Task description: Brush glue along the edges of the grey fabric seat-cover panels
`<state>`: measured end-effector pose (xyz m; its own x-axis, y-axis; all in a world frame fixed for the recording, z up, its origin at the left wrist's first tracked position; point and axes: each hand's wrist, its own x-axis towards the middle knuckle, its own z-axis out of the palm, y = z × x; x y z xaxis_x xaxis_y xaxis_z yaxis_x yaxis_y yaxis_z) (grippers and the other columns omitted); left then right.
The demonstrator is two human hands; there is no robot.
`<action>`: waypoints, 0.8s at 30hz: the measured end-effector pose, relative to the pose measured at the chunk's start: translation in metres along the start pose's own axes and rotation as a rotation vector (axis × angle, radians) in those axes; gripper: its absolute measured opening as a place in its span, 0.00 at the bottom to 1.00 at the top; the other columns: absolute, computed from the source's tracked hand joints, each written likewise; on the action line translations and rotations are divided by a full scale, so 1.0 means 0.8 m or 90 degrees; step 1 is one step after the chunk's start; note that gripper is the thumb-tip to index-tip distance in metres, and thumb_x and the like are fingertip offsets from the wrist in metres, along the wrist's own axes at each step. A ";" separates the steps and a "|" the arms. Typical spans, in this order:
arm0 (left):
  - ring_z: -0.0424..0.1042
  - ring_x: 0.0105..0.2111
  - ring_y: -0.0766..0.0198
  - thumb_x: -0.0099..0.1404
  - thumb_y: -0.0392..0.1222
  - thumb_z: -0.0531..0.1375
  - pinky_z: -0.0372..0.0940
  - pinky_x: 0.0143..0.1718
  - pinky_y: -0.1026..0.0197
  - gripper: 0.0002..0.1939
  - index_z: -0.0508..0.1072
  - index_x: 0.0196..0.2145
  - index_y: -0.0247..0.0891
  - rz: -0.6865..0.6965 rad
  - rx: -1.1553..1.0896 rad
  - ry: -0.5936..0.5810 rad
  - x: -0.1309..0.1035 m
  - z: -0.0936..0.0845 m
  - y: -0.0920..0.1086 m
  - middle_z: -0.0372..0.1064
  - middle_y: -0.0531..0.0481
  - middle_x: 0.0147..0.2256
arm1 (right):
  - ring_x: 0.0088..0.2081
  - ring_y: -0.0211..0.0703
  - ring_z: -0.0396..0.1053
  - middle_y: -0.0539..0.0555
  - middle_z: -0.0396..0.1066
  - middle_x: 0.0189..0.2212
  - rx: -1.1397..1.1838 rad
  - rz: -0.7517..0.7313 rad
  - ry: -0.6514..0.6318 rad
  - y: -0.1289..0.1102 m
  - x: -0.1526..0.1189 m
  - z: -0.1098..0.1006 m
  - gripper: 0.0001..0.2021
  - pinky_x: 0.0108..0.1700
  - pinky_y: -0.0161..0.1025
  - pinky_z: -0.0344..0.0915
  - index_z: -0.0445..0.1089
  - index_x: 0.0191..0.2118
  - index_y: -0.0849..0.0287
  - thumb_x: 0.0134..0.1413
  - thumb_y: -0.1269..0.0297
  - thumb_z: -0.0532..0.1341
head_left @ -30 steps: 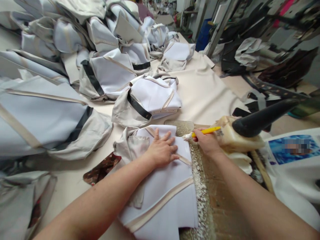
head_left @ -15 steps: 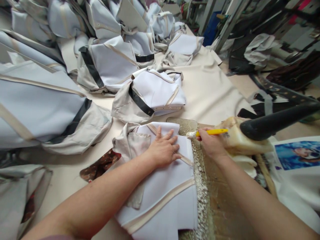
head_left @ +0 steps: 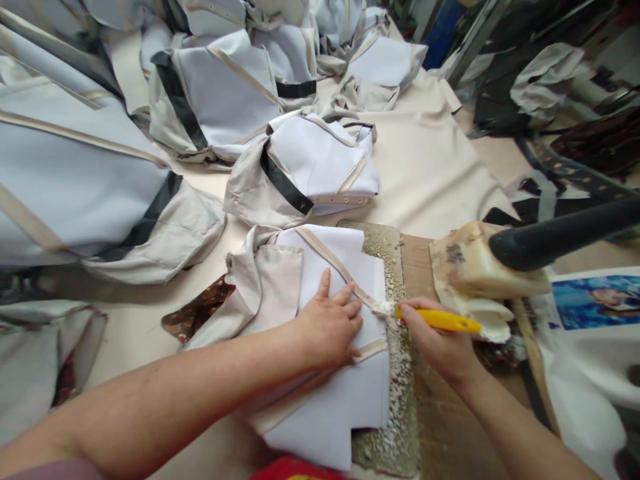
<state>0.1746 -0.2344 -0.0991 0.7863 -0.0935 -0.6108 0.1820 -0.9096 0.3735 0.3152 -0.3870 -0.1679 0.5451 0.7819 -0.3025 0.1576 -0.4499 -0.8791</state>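
Note:
My left hand (head_left: pixel 330 325) lies flat with fingers spread on a pale lilac-white fabric piece (head_left: pixel 370 393) with beige strips. In my right hand (head_left: pixel 437 343) is a yellow-handled brush (head_left: pixel 450 321), its whitish bristles touching the fabric's right edge near the end of a beige strip. Under that edge lies a board (head_left: pixel 395 240) crusted with white residue. A grey-beige cloth part (head_left: pixel 277 283) is folded over the left side of the piece.
Similar sewn pieces (head_left: pixel 320 160) are heaped ahead and to the left. A yellowed plastic container (head_left: pixel 480 260) with a black tube (head_left: pixel 550 233) stands at the right, near a printed picture (head_left: pixel 595 300).
My right hand has brought the brush down along the fabric's edge. My left hand has slid lower on the piece, uncovering more of the upper strip. The camera view has shifted down.

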 end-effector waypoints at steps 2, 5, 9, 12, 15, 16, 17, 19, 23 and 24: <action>0.48 0.62 0.46 0.62 0.56 0.57 0.24 0.54 0.24 0.22 0.70 0.49 0.41 -0.006 -0.006 0.009 0.000 0.007 -0.001 0.62 0.43 0.55 | 0.28 0.41 0.68 0.50 0.71 0.24 -0.014 -0.032 0.038 0.010 0.003 0.001 0.08 0.34 0.37 0.64 0.70 0.28 0.57 0.53 0.61 0.58; 0.48 0.62 0.46 0.62 0.55 0.57 0.24 0.54 0.24 0.22 0.71 0.48 0.41 -0.002 -0.007 0.023 0.002 0.011 -0.005 0.62 0.44 0.55 | 0.29 0.42 0.69 0.50 0.71 0.26 -0.012 -0.054 0.047 0.016 0.005 0.003 0.07 0.35 0.38 0.65 0.70 0.30 0.57 0.54 0.62 0.58; 0.48 0.62 0.46 0.62 0.55 0.58 0.25 0.54 0.24 0.21 0.71 0.48 0.41 -0.003 -0.009 0.024 0.003 0.011 -0.005 0.62 0.44 0.55 | 0.30 0.43 0.69 0.51 0.72 0.26 -0.026 -0.074 0.060 0.014 0.006 0.007 0.07 0.37 0.39 0.65 0.70 0.29 0.57 0.54 0.62 0.57; 0.47 0.62 0.47 0.62 0.55 0.57 0.23 0.54 0.24 0.21 0.71 0.48 0.41 -0.006 -0.020 0.020 0.002 0.009 -0.004 0.62 0.44 0.56 | 0.30 0.44 0.69 0.52 0.71 0.26 -0.028 -0.042 0.051 0.011 -0.006 0.008 0.08 0.37 0.39 0.65 0.69 0.29 0.57 0.54 0.61 0.56; 0.47 0.62 0.47 0.62 0.54 0.57 0.22 0.54 0.25 0.20 0.71 0.47 0.40 -0.012 -0.032 0.014 0.001 0.009 -0.003 0.62 0.44 0.56 | 0.28 0.43 0.68 0.51 0.70 0.24 -0.030 -0.002 -0.016 0.004 -0.036 0.004 0.09 0.34 0.38 0.64 0.69 0.27 0.57 0.54 0.60 0.56; 0.47 0.62 0.47 0.62 0.53 0.57 0.22 0.54 0.25 0.19 0.71 0.47 0.40 -0.013 -0.035 0.014 0.001 0.009 -0.003 0.62 0.43 0.56 | 0.27 0.42 0.67 0.50 0.70 0.23 -0.032 0.016 -0.025 0.000 -0.047 0.002 0.10 0.33 0.38 0.64 0.69 0.26 0.57 0.54 0.60 0.56; 0.47 0.62 0.47 0.62 0.53 0.58 0.21 0.54 0.25 0.19 0.71 0.47 0.41 -0.013 -0.035 0.015 0.000 0.010 -0.003 0.62 0.43 0.55 | 0.26 0.42 0.67 0.50 0.69 0.22 -0.030 0.038 -0.033 -0.003 -0.055 0.000 0.11 0.31 0.37 0.63 0.68 0.25 0.57 0.54 0.60 0.56; 0.47 0.62 0.47 0.62 0.52 0.58 0.21 0.54 0.26 0.18 0.71 0.46 0.41 -0.011 -0.034 0.020 0.000 0.013 -0.003 0.62 0.43 0.55 | 0.24 0.41 0.65 0.49 0.67 0.20 -0.019 0.075 -0.053 -0.007 -0.061 -0.002 0.12 0.28 0.36 0.62 0.67 0.24 0.57 0.54 0.60 0.56; 0.47 0.62 0.47 0.62 0.52 0.58 0.21 0.54 0.25 0.17 0.71 0.46 0.43 -0.010 -0.026 0.027 0.003 0.019 -0.006 0.62 0.44 0.55 | 0.26 0.42 0.66 0.49 0.68 0.21 -0.016 0.064 -0.014 -0.001 -0.030 0.004 0.11 0.31 0.37 0.62 0.68 0.24 0.57 0.53 0.59 0.56; 0.46 0.62 0.48 0.62 0.52 0.58 0.21 0.54 0.25 0.17 0.71 0.46 0.43 -0.010 -0.023 0.026 0.004 0.019 -0.007 0.62 0.44 0.55 | 0.27 0.43 0.67 0.50 0.68 0.22 -0.018 0.060 0.016 0.001 -0.021 0.007 0.10 0.33 0.37 0.63 0.68 0.25 0.57 0.52 0.59 0.56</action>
<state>0.1677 -0.2358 -0.1136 0.8063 -0.0620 -0.5882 0.2152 -0.8956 0.3894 0.3015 -0.3984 -0.1655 0.5794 0.7246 -0.3731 0.1281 -0.5331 -0.8363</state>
